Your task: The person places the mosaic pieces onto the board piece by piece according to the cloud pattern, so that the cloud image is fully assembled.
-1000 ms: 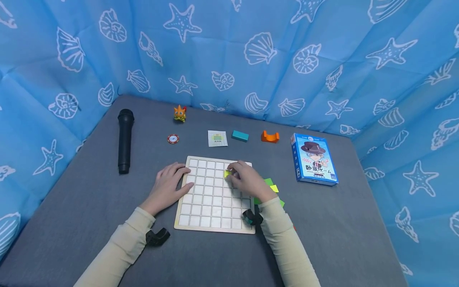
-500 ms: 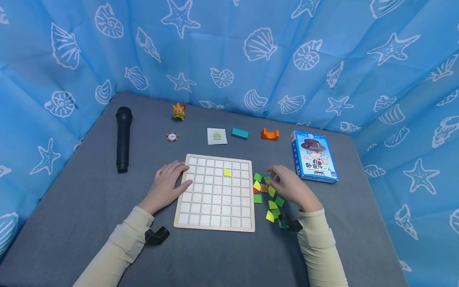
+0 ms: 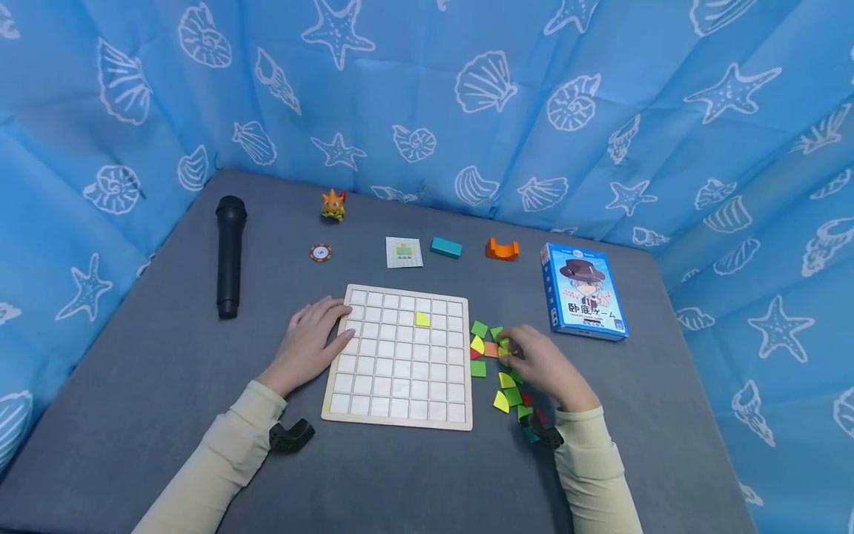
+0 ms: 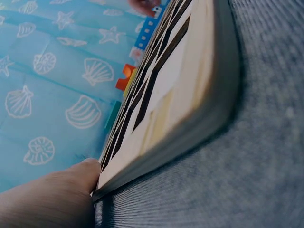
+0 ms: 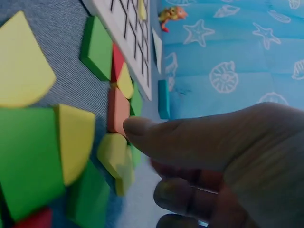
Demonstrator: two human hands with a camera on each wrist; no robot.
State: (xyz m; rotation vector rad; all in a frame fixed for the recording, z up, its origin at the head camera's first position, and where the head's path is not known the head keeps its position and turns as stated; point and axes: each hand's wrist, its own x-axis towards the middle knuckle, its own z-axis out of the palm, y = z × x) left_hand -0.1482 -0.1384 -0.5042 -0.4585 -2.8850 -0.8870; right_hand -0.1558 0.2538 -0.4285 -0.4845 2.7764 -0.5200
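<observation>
A wooden grid board (image 3: 397, 426) with white squares lies on the table, and one yellow tile (image 3: 423, 319) sits in an upper square. My left hand (image 3: 305, 343) rests at the board's left edge, fingers extended; its thumb (image 4: 80, 175) touches the edge in the left wrist view. Over the loose tiles to the right, my right hand (image 3: 543, 363) reaches down with bent fingers. In the right wrist view its thumb (image 5: 142, 130) overlaps an orange tile (image 5: 118, 110), close above a rounded yellow tile (image 5: 112, 154). A gap shows between thumb and fingers.
Green tiles (image 3: 478, 368), yellow quarter-rounds (image 3: 501, 403) and red pieces lie scattered right of the board. Behind it are a poker chip (image 3: 320, 253), pattern card (image 3: 403, 253), teal block (image 3: 446, 248), orange block (image 3: 502, 250) and toy figure (image 3: 333, 205). A microphone (image 3: 230, 256) and game box (image 3: 584, 293) flank them.
My right hand has left the yellow tile on the board and moved right to the loose tiles, then lowered slightly among them. My left hand stays at the board's edge.
</observation>
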